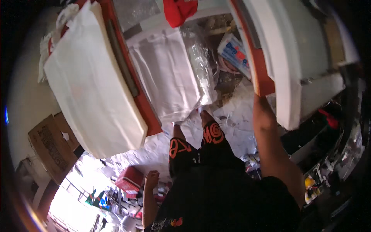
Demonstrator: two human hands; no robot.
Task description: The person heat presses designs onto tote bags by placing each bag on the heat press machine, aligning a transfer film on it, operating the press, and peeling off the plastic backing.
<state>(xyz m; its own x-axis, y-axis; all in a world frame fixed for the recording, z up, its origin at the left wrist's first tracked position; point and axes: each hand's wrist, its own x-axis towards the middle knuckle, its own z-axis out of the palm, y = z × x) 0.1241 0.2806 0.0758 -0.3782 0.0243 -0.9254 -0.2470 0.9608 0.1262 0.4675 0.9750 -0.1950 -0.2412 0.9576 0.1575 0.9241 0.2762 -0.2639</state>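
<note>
My right arm reaches forward to the corner of a red-edged white board (288, 65) on the right. My right hand (259, 97) meets the red edge (261, 77) there, and its fingers are hidden under the board. My left hand (152, 179) hangs at my side with loosely curled fingers and nothing in it, next to a red box (129, 178) on the floor. My legs in black shorts with orange print (211, 135) stand between two boards, on white paper litter.
A large white padded board on a red frame (91, 81) fills the left. White cloth (166, 73) and clear plastic bags (201, 62) lie ahead of my feet, with a red cloth (178, 11) beyond. A cardboard box (48, 145) stands at the left.
</note>
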